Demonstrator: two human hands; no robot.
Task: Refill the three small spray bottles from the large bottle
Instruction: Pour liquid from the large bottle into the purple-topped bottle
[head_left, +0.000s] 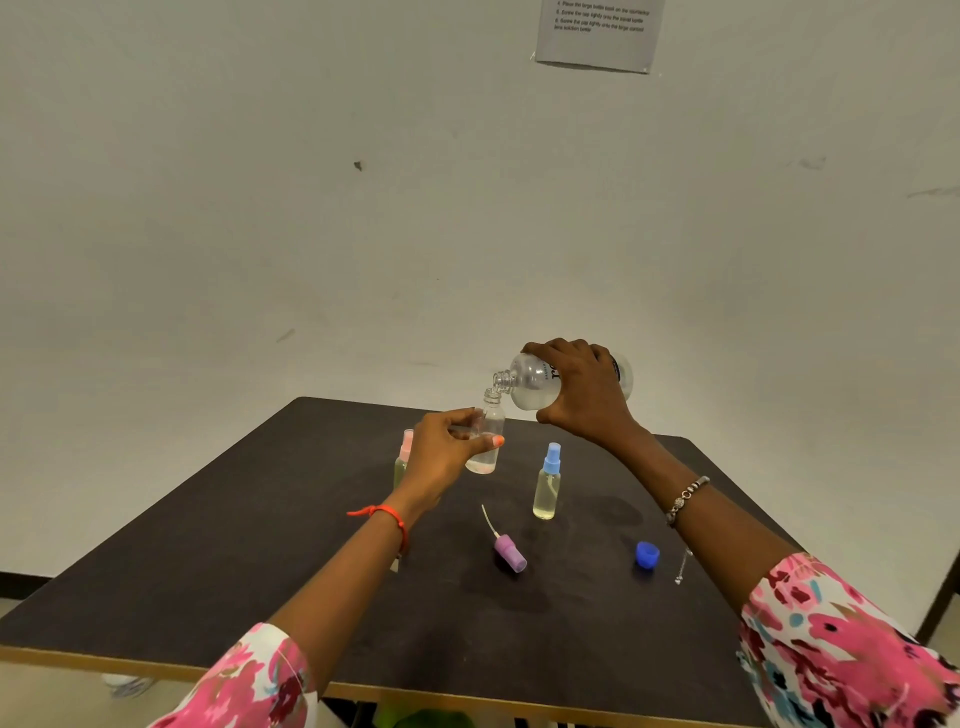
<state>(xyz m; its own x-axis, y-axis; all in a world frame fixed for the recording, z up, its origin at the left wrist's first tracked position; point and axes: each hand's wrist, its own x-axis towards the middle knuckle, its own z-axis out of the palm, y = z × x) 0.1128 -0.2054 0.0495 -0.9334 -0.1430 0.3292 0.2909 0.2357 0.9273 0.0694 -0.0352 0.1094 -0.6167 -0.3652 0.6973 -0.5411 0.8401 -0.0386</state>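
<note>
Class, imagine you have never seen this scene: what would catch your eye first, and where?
The right hand tips the large bottle so its neck meets the mouth of an open small bottle held by the left hand, above the far side of the dark table. Nearer, a purple spray cap lies on its side, with a blue cap to its right.

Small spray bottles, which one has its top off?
The clear one gripped by the left hand under the large bottle; the pink-topped bottle and blue-topped bottle stand capped.

Large bottle (530, 382) tilted above open small bottle (491, 431), over desk (208, 571). Left spray bottle (402, 457), right spray bottle (547, 488) flank it; spray head (509, 553), cap (647, 554) lie nearer front.
</note>
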